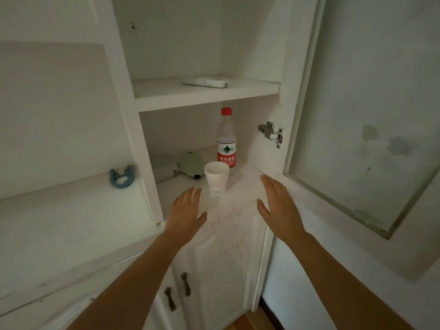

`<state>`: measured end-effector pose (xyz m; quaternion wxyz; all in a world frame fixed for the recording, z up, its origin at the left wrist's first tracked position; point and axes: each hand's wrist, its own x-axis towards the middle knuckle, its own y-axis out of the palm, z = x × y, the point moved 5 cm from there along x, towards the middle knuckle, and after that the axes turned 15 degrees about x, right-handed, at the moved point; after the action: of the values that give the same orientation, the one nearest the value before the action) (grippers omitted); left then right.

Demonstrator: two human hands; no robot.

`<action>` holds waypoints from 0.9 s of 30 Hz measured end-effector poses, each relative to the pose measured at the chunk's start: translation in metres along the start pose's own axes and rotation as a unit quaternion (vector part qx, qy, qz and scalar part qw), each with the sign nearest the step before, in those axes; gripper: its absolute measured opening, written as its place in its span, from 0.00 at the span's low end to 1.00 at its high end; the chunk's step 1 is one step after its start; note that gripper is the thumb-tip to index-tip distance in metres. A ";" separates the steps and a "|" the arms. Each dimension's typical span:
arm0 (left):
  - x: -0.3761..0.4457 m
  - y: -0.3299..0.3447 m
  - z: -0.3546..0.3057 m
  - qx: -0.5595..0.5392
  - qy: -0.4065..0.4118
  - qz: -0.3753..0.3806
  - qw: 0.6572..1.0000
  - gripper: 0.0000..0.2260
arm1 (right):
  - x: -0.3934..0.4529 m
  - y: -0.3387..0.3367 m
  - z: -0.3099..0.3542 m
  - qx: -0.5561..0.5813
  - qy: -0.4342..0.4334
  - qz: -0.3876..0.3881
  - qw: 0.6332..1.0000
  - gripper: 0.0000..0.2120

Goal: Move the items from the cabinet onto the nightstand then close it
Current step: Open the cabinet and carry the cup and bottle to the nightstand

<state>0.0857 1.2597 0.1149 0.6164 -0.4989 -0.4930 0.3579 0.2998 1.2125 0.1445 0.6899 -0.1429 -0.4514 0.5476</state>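
The white cabinet (207, 101) stands open, its glass door (366, 120) swung out to the right. On the lower shelf a stack of white paper cups (216, 178) stands in front of a clear water bottle (226, 139) with a red cap and red label. A pale green round object (191, 164) and a white box (164, 171) sit further back at the left. A white remote (206, 82) lies on the upper shelf. My left hand (188, 210) and my right hand (277, 203) are both open and empty, on either side of the cups, not touching them.
A blue horseshoe-shaped object (122, 178) lies on the white ledge to the left of the cabinet. Below the shelf are two shut lower doors with dark handles (185, 283). A metal hinge (271, 133) sits on the right cabinet wall.
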 end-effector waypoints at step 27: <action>0.036 0.032 0.000 0.020 -0.117 0.034 0.992 0.28 | 0.087 0.065 -0.058 0.149 0.050 0.129 0.979 0.26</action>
<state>0.0967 1.3015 0.0930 0.5518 -0.4575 -0.5370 0.4449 0.3037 1.3297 0.1079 0.6484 -0.1231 -0.3077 0.6854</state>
